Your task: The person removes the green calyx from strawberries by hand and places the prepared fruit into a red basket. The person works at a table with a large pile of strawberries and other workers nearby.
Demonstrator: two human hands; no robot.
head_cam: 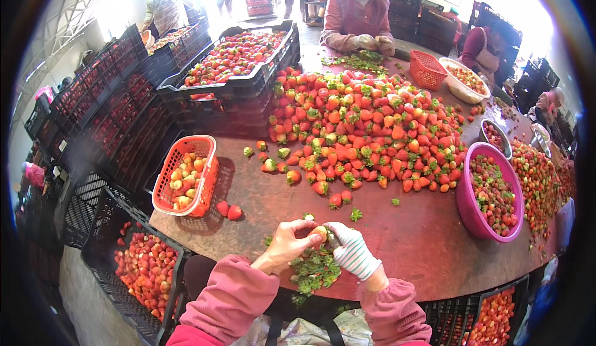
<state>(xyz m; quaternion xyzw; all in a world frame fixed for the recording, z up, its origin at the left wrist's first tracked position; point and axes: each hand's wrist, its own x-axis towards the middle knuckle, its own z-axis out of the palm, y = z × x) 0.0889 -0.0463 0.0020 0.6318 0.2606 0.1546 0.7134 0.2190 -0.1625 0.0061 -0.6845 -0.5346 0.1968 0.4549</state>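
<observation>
My bare left hand (294,242) holds a pale, partly red strawberry (319,232) between thumb and fingers near the table's front edge. Close against it is my right hand (351,248), in a white glove with green stripes, its fingers curled at the fruit; a small dark thing shows by its fingertips, too hidden to name. Below both hands lies a heap of green strawberry leaf caps (315,271). Beyond them spreads a large pile of red strawberries (372,127) with green caps. Two strawberries (229,210) lie beside an orange-red plastic basket (212,178) of pale-topped strawberries on the left.
Black crates (223,108) of strawberries stand at the back left. A magenta basin (461,201) of strawberries is at the right. On the floor at lower left sits a black crate (107,276) with strawberries. Across the table, a person with gloved hands (372,42) sits by loose leaves.
</observation>
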